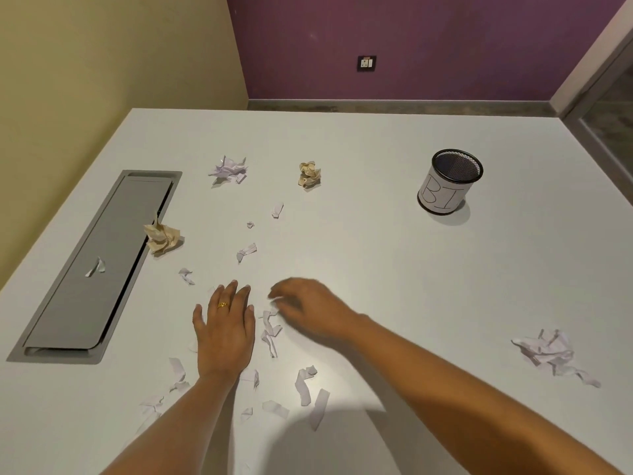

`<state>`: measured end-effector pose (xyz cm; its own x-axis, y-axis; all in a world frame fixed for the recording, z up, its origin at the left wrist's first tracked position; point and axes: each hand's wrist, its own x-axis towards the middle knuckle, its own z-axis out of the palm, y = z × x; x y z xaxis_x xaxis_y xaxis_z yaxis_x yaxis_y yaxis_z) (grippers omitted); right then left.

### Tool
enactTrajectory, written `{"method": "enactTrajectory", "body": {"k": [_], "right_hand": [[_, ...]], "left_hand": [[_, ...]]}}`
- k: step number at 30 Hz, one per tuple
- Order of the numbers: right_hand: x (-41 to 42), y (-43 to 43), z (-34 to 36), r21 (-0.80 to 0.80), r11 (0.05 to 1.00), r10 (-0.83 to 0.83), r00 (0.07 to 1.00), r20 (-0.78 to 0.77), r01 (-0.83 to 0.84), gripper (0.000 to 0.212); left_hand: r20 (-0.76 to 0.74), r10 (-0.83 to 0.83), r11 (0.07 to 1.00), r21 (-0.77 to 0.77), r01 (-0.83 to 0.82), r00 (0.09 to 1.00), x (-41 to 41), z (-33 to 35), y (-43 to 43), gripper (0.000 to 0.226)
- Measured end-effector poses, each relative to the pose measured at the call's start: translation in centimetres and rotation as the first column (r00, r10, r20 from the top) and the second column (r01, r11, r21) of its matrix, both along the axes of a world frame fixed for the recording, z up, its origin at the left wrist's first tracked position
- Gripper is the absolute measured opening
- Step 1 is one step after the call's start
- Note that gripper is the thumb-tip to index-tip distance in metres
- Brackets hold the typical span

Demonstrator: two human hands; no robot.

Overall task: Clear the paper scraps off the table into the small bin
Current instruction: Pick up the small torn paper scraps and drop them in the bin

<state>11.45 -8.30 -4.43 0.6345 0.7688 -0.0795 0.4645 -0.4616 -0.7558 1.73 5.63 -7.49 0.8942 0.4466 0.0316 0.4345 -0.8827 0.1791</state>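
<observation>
Lying flat among paper scraps (303, 387), L hand (224, 332), grip spread; R hand (308, 308) blurred, grip state unclear.

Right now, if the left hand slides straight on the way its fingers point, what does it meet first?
Probably the small white scrap lying just beyond the left hand; the bin stands well off to the right.

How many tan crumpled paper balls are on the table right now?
2. One tan ball lies far centre, left of the bin; the other tan ball sits against the grey hatch edge. None appears hidden.
</observation>
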Motion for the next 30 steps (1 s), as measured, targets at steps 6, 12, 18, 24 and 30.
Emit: {"method": "enactTrajectory", "body": {"k": [6,12,18,24,30], "right_hand": [[-3.6,0.9,-1.0,-0.161,0.981,0.11,0.994,0.0,-0.109,0.061],[-5.1,1.2,-1.5,-0.217,0.968,0.164,0.975,0.149,-0.129,0.049],[-5.2,0.2,-2.2,-0.178,0.976,0.169,0.954,0.249,-0.126,0.037],[-4.3,0.2,-2.9,-0.106,0.988,0.145,0.897,0.417,-0.11,0.021],[-2.3,-1.0,-3.6,-0.06,0.998,0.046,0.922,0.385,-0.025,0.024]], "left_hand": [[-0.019,-0.006,1.0,-0.002,0.006,1.0,0.0,-0.1,0.1,0.049],[-0.012,-0.005,1.0,-0.009,0.005,1.0,0.0,-0.2,0.2,0.05],[-0.005,-0.003,1.0,-0.001,0.003,1.0,0.0,-0.2,0.1,0.047],[-0.017,-0.004,1.0,-0.01,0.004,1.0,0.1,-0.2,0.2,0.048],[-0.017,-0.002,1.0,-0.013,0.002,1.0,0.0,-0.2,0.2,0.048]]}}
